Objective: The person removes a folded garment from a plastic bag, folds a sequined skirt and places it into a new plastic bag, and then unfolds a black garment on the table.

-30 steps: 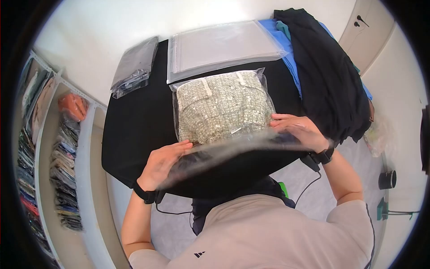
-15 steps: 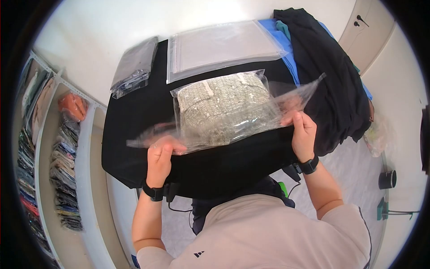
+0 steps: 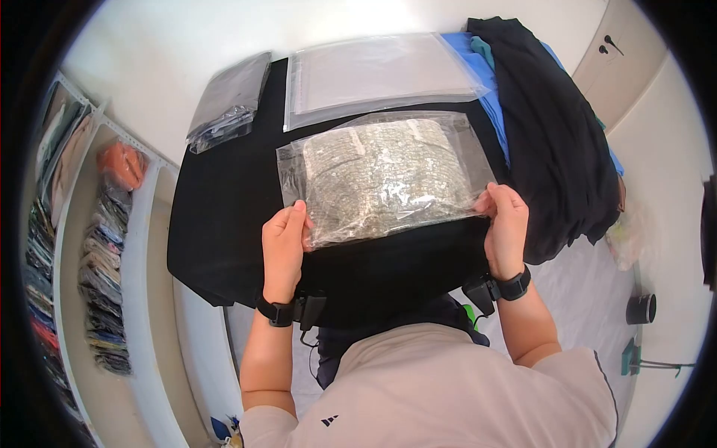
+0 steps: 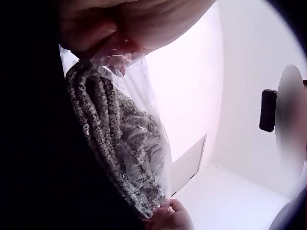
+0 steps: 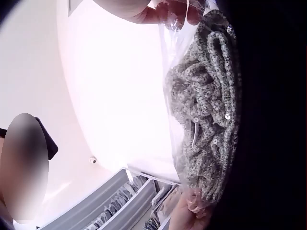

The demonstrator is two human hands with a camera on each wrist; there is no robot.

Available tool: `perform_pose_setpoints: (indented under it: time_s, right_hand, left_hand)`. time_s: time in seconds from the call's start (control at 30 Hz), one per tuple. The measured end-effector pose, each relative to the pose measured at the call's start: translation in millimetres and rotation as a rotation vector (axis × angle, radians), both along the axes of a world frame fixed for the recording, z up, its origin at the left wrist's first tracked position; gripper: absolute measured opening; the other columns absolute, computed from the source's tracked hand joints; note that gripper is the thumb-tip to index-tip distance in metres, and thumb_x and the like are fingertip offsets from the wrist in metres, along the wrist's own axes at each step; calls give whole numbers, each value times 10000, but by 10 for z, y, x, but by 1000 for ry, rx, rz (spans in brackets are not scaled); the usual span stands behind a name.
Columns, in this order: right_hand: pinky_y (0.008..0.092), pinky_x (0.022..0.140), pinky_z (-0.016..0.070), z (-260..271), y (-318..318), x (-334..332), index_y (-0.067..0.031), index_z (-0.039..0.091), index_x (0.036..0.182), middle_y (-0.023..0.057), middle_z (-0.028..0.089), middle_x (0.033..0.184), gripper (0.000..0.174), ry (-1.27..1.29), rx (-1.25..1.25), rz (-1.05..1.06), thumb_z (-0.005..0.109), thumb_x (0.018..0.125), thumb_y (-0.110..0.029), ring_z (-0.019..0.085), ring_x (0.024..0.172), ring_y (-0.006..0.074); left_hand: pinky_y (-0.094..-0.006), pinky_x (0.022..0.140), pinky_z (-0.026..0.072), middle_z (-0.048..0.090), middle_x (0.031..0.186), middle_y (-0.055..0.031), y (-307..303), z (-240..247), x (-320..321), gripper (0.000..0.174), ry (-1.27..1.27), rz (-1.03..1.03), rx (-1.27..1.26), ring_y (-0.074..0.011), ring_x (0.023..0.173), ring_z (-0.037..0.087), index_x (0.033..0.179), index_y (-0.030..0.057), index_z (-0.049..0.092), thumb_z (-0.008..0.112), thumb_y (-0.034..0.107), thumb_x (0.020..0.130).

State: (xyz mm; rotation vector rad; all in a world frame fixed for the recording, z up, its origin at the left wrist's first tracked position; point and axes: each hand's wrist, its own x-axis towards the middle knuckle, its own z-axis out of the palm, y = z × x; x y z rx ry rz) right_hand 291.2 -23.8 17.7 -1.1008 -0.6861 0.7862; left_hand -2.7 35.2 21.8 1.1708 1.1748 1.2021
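A folded, sequined knit garment in pale grey-green lies inside a clear plastic bag on the black-covered table. My left hand pinches the bag's near left corner between thumb and fingers. At the near right corner my right hand grips the plastic the same way. In the left wrist view the garment's folded layers show through the bag below the hand. The right wrist view shows the bunched knit with the clear film around it.
Flat clear zip bags are stacked at the table's back. Packaged grey items lie back left. Black clothing and blue cloth are heaped along the right. Shelves of bagged clothes stand on the left.
The loose plastic flap, first held near the body, has been swung up and over the garment. Both hands have moved inward, now at the bag's near corners; the plastic lies flatter over the knit.
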Motion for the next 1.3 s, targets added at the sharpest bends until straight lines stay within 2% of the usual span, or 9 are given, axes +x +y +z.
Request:
perform_pose_setpoints:
  time_s: [0.17, 0.3, 0.47, 0.57, 0.77, 0.93, 1.17, 1.27, 1.3]
  right_hand:
    - [229, 557, 395, 189, 30, -40, -25, 609, 806, 6, 567, 616, 226, -146, -47, -53, 543, 915, -211, 482, 542, 66]
    - [213, 496, 375, 193, 103, 21, -35, 593, 790, -13, 526, 580, 274, -183, -15, 39, 523, 939, -254, 455, 503, 52]
    - [195, 422, 338, 214, 127, -55, -56, 546, 741, -26, 474, 538, 298, -109, -51, -19, 503, 951, -262, 411, 434, 44]
    - [191, 425, 335, 179, 125, -61, -58, 541, 740, -24, 475, 538, 294, -115, -35, -66, 500, 953, -257, 418, 441, 44]
    - [187, 420, 321, 234, 56, -104, -52, 533, 714, -25, 470, 525, 319, -260, 137, -198, 500, 953, -261, 421, 439, 44]
    - [196, 403, 294, 227, 52, -58, -43, 539, 670, -28, 456, 504, 322, -238, 37, -163, 519, 935, -224, 387, 406, 37]
    - [214, 381, 252, 64, 112, 71, -48, 540, 629, -29, 428, 464, 277, -93, -183, 13, 565, 877, -170, 342, 360, 43]
    - [204, 435, 293, 123, 81, 79, -36, 569, 741, -17, 513, 558, 192, -96, -218, 58, 561, 880, -169, 413, 435, 43]
    - [198, 509, 334, 151, 78, 46, -32, 570, 820, -1, 554, 666, 141, -143, -109, -55, 559, 880, -159, 465, 537, 50]
  left_hand:
    - [-202, 410, 290, 413, 493, 41, -9, -2, 9, 376, 54, -14, 7, -40, 420, 356, 634, 55, 534, 506, 270, 942]
    - [-199, 420, 295, 417, 498, 46, -35, 39, -31, 395, 95, -25, -10, -37, 431, 362, 650, 56, 546, 490, 310, 948]
    - [-203, 583, 373, 560, 697, -11, -169, -98, -143, 399, -118, -69, 127, -62, 633, 491, 760, 29, 590, 463, 353, 956]
    - [-214, 639, 377, 587, 796, -34, -243, -143, -209, 377, 45, -143, 346, -81, 720, 507, 804, 11, 582, 436, 316, 971]
    - [-234, 679, 379, 527, 788, -15, -289, -165, -155, 320, -61, -18, 370, -86, 731, 467, 802, 37, 538, 395, 252, 993]
    - [-195, 476, 266, 407, 582, 37, -175, -19, 53, 327, -127, 135, 192, -40, 510, 352, 683, 75, 478, 437, 223, 972]
    - [-182, 409, 255, 410, 565, 59, -148, -71, 78, 266, -72, 147, -52, -24, 455, 346, 690, 90, 497, 501, 201, 932]
    - [-202, 422, 298, 420, 560, 40, -123, -79, 58, 283, -53, 148, -63, -32, 466, 366, 672, 61, 489, 475, 173, 931]
    - [-202, 422, 298, 420, 560, 40, -129, -73, 61, 283, -53, 149, -60, -32, 466, 366, 672, 61, 489, 475, 173, 931]
